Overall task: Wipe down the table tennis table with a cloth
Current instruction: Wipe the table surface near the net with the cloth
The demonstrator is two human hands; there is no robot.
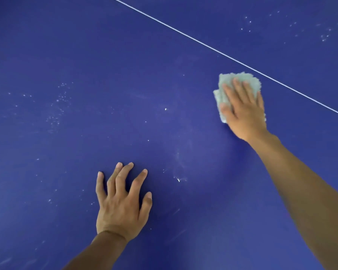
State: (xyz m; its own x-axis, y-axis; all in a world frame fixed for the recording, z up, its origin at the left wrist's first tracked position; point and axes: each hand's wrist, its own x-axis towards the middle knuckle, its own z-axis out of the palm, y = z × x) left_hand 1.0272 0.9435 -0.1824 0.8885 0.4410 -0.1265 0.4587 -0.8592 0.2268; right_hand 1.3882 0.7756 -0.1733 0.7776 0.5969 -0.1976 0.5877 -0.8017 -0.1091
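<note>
The blue table tennis table [105, 55] fills the whole view. A folded pale green fluffy cloth [226, 80] lies on it at the right, just below the thin white line [183, 34]. My right hand [244, 110] presses flat on top of the cloth, fingers spread over it, arm stretched out from the lower right. My left hand [121, 201] rests on the table surface near the bottom centre, fingers apart, holding nothing.
White specks and dust [57, 106] dot the table at the left, and more specks [324, 36] sit beyond the line at the upper right. Faint smear marks [179, 179] lie between my two hands.
</note>
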